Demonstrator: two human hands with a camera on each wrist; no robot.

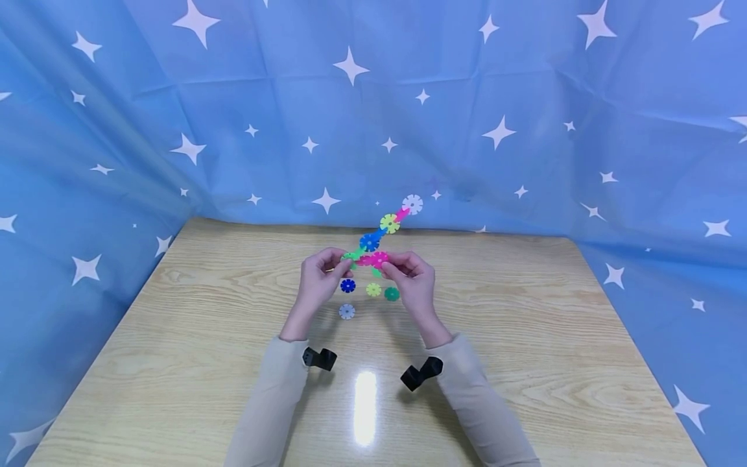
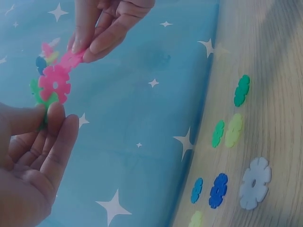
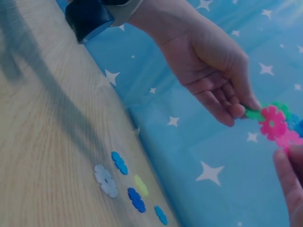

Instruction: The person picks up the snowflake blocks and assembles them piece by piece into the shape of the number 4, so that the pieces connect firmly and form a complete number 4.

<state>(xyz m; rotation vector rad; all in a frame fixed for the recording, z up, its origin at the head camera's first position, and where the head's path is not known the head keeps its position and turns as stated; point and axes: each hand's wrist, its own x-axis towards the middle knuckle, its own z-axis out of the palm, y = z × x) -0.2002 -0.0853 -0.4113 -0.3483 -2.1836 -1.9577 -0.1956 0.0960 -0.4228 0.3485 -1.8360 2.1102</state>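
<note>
Chain [image 1: 369,243]: notched, flower-shaped discs, held up above the tabletop [image 1: 175,363], its free run slanting up and away to a white disc [image 1: 412,205].
Left grip: the left hand [image 1: 318,277] pinches a green disc [image 1: 351,257] between thumb and fingers.
Right grip: the right hand [image 1: 415,279] pinches the pink end of the chain — the 2 holds sit close together.
Handling: probably light, thin, fairly stiff plastic; smooth faces may slip and slot joints may twist loose — best pinched flat across a disc's faces, just beside the joint.
Containers: none shows; loose discs, including a dark blue disc [image 1: 347,285] and a pale grey disc [image 1: 347,311], lie directly on the tabletop.
</note>
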